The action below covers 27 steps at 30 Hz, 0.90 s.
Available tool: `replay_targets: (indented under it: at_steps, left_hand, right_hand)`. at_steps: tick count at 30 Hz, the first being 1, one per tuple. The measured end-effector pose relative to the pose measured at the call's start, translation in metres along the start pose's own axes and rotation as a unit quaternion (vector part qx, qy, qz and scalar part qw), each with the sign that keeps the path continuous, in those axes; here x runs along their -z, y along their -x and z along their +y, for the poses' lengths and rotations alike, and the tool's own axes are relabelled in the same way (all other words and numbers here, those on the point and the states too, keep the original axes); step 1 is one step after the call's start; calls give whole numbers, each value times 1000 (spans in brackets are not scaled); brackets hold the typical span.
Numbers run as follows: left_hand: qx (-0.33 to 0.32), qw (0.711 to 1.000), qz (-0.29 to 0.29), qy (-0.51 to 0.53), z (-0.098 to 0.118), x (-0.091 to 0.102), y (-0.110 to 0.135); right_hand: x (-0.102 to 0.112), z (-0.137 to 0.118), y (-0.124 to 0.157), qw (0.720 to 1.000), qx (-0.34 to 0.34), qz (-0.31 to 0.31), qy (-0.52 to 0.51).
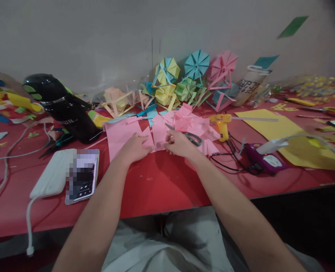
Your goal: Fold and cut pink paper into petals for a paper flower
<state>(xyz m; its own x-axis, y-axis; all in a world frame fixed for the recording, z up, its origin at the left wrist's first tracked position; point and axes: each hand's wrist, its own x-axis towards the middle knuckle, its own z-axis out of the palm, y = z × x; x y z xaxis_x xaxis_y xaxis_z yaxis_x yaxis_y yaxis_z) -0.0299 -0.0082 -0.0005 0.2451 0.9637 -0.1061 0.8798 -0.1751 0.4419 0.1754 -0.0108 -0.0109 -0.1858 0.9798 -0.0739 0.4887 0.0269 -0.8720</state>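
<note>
My left hand (135, 146) lies on a sheet of pink paper (118, 136), its fingers stretched and slightly apart. Beside its fingertips is a small pointed pink paper piece (148, 138). My right hand (178, 143) has its fingers curled together at the edge of another pink paper piece (158, 134); whether they pinch it is hard to make out. Just behind that hand, dark-handled scissors (194, 138) lie on a heap of cut and folded pink paper (184, 117). The hand partly covers the scissors.
A yellow hot glue gun (221, 124) with a glue stick stands right, near a purple power adapter (265, 158) and yellow sheet (272, 121). Left are a black bottle (68, 113), phone (84, 175) and white power bank (54, 172). Folded paper wheels (196, 65) line the wall.
</note>
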Motion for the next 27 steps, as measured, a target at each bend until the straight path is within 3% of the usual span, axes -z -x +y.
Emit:
replay_targets:
  at_steps: [7,13,21,24,27]
  left_hand:
    - [-7,1000,-3,7,-1,-1,0]
    - [4,1000,1,21,0,2,3]
    - [-103,990,87,47,-8,1,-2]
    - [-88,987,131,32,-5,4,-2]
    - [-61,975,214,29,-1,8,-2]
  right_hand:
    - [5,-2,0,1000,1,19,25]
    - [6,5,-5,984,65,135,97]
    - [10,2,-3,959,54,155,229]
    - [10,0,-2,959,46,141,242]
    - [6,1,-2,957,72,122,253]
